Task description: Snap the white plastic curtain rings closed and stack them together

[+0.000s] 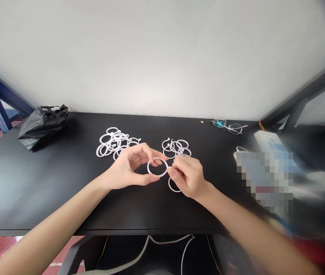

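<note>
A white plastic ring (148, 172) is held up over the dark table between both hands. My left hand (132, 166) grips its left and upper part, fingertips on top and thumb along the lower edge. The ring's right side is pinched by my right hand (187, 173), thumb against curled fingers, which hide that spot. Under the right hand lies another white ring (174, 188), partly covered. Behind my left hand is a pile of white rings (112, 142). A smaller group of white rings (176, 147) lies beyond the right hand, some with small end pieces.
A black plastic bag (43, 126) stands at the back left of the black table (50, 191). Eyeglasses (228, 126) lie at the back right. A white box (271, 141) and blurred items are at the right. Cables (139, 256) hang below the front edge.
</note>
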`<action>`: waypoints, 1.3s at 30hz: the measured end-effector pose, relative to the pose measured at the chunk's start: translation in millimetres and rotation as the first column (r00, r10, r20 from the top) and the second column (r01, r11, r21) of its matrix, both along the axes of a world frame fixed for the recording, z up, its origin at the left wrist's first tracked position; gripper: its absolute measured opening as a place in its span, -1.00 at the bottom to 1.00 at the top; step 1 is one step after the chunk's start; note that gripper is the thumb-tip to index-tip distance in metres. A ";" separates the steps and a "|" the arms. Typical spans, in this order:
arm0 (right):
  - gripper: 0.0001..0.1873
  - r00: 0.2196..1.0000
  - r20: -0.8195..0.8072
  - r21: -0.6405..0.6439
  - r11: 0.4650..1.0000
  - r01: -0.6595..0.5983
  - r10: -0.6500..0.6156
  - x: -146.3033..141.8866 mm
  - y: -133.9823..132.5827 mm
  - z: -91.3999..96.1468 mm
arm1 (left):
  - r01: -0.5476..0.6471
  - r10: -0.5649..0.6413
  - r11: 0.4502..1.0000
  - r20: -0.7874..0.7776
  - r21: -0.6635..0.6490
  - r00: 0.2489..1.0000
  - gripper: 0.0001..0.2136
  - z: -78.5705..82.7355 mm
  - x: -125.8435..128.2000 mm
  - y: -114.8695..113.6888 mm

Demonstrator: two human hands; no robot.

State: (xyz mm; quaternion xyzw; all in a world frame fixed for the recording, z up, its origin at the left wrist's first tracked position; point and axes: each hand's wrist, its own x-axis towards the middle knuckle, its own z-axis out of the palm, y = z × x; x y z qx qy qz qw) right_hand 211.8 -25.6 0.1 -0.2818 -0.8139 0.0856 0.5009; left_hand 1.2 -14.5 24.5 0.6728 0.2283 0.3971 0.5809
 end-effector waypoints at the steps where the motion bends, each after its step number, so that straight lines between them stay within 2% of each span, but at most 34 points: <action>1: -0.60 1.000 -0.006 0.017 1.000 -0.015 0.015 -0.6 -1.5 0.1 | 0.011 -0.010 1.000 0.027 -0.019 1.000 -0.71 -0.4 1.3 -1.1; 5: -0.63 0.996 -0.057 0.073 0.996 -0.060 0.064 -2.4 -5.7 -0.7 | 0.072 -0.065 0.996 0.109 -0.060 0.992 -0.70 -1.5 10.1 -8.9; 7: -0.65 0.996 -0.078 0.080 0.996 -0.046 0.052 -3.0 -6.9 -1.6 | 0.025 -0.021 0.999 0.099 -0.043 0.995 -0.68 -1.7 15.9 -15.1; 9: -0.66 0.997 -0.068 0.074 0.997 -0.022 0.027 -4.1 -7.9 -2.6 | -0.086 0.086 0.996 0.009 0.020 0.996 -0.69 -2.6 21.7 -21.9; 12: -0.64 1.000 -0.030 0.073 0.997 -0.001 0.003 -7.0 -9.2 -3.9 | -0.240 0.269 0.954 -0.156 0.182 0.951 -0.75 -5.5 27.9 -29.7; 15: -0.61 1.000 -0.012 0.068 0.998 -0.018 0.019 -9.8 -10.2 -4.2 | -0.274 0.340 0.921 -0.232 0.276 0.911 -0.70 -8.2 29.6 -31.4; 19: -0.60 0.997 -0.030 0.055 0.996 -0.066 0.067 -11.5 -11.1 -3.9 | -0.292 0.388 0.880 -0.212 0.374 0.897 -0.69 -9.5 29.1 -29.6; 24: -0.63 0.998 -0.018 0.078 0.996 -0.051 0.053 -11.9 -11.6 -4.3 | -0.342 0.471 0.797 -0.159 0.497 0.868 -0.79 -12.6 30.5 -30.9; 29: -0.63 0.993 -0.075 0.138 0.987 -0.079 0.090 -12.5 -10.7 -4.7 | -0.337 0.474 0.751 -0.108 0.568 0.874 -0.81 -15.3 32.4 -33.1; 35: -0.64 0.983 -0.134 0.146 0.983 -0.109 0.129 -14.7 -13.8 -3.8 | -0.348 0.441 0.761 -0.044 0.548 0.896 -0.85 -16.9 35.3 -36.4; 39: -0.65 0.981 -0.145 0.108 0.987 -0.116 0.131 -15.1 -15.5 -6.6 | -0.361 0.453 0.768 -0.050 0.530 0.890 -0.88 -18.0 37.1 -37.3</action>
